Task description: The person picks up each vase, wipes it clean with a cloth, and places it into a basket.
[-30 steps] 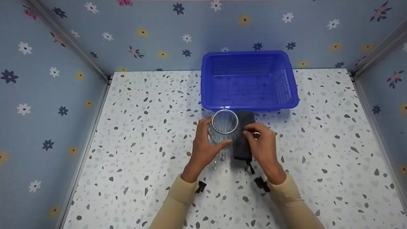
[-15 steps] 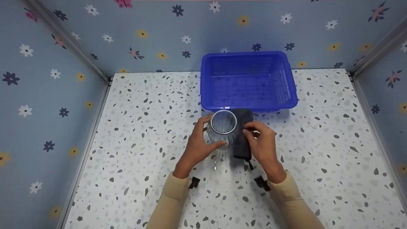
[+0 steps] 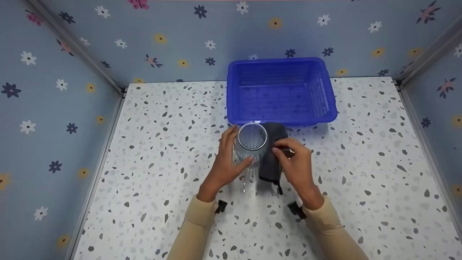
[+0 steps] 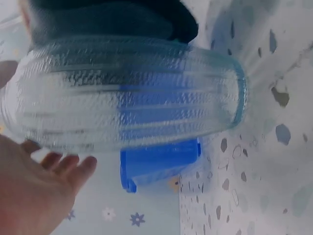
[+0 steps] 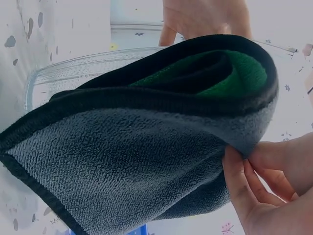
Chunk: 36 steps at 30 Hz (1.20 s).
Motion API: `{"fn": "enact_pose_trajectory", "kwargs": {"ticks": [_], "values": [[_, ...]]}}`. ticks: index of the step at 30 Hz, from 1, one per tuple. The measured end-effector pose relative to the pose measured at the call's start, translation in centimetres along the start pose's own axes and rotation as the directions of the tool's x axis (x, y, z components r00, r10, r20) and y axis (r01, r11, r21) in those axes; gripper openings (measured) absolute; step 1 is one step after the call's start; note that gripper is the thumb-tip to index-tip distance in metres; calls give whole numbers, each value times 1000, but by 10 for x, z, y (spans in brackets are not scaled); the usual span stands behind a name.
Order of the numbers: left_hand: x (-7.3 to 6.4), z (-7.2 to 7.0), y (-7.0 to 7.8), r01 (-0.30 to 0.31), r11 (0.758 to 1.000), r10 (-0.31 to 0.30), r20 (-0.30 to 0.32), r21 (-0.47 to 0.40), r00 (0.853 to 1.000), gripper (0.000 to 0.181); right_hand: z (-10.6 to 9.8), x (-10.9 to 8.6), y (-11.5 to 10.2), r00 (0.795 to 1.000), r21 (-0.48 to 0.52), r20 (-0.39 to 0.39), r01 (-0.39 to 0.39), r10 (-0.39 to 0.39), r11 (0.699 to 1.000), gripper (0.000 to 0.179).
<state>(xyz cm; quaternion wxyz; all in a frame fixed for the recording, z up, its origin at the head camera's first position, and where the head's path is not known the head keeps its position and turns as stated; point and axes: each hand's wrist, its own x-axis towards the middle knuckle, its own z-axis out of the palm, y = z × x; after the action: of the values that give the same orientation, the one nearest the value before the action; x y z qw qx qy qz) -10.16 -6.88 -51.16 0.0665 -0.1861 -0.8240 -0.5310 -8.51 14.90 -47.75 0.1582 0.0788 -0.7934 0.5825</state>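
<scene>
A tall clear ribbed glass vase (image 3: 252, 136) stands in front of the basket, textured down its sides in the left wrist view. My left hand (image 3: 225, 168) is cupped round its upper part, thumb on the near side, fingers along the left. My right hand (image 3: 297, 159) pinches a folded grey cloth (image 3: 271, 159) between thumb and fingers. The cloth lies along the vase's right side and overlaps it in the right wrist view. Black edging (image 5: 146, 100) runs round the cloth, and its fold shows a green inner face (image 5: 247, 71).
A blue plastic basket (image 3: 281, 122) with slotted sides stands right behind the vase, against the flower-patterned back wall (image 3: 173, 32). Panels close off the left and right of the speckled white tabletop (image 3: 162, 151). A small black piece (image 3: 221, 206) sits at each cuff.
The vase's rim has shifted slightly left and away. My left fingers have straightened a little along its side and the thumb has drawn left. The cloth's lower end has swung left.
</scene>
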Motion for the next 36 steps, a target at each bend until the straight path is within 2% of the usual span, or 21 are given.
{"fn": "enact_pose_trajectory", "kwargs": {"ticks": [3,9,15,18,21,27,30,36], "values": [[0,-5,-3,6,997,-5,21,-81,1000,82,0,-1,1,1000,46,15,0,-1,999,12],[-1,-2,-2,77,987,-81,-18,-137,997,80,0,1,0,998,115,46,-46,41,992,19],[-2,-4,0,94,986,-93,18,-134,996,83,2,2,-2,997,42,43,-71,70,997,22],[-2,-4,0,114,982,-113,15,-152,993,89,2,3,-2,997,13,41,-69,69,998,22],[-3,-2,1,119,984,-122,-17,-133,992,93,3,4,-3,998,1,33,-51,51,999,20],[-3,2,4,86,995,-89,-69,-42,994,90,5,2,-9,1000,-35,23,9,-9,999,18],[-3,1,5,82,997,-83,-77,-13,994,87,7,3,-11,999,-73,26,21,-20,997,18],[-1,0,3,75,997,-75,-69,-8,995,82,10,5,-13,999,-160,23,36,-33,987,15]]}}
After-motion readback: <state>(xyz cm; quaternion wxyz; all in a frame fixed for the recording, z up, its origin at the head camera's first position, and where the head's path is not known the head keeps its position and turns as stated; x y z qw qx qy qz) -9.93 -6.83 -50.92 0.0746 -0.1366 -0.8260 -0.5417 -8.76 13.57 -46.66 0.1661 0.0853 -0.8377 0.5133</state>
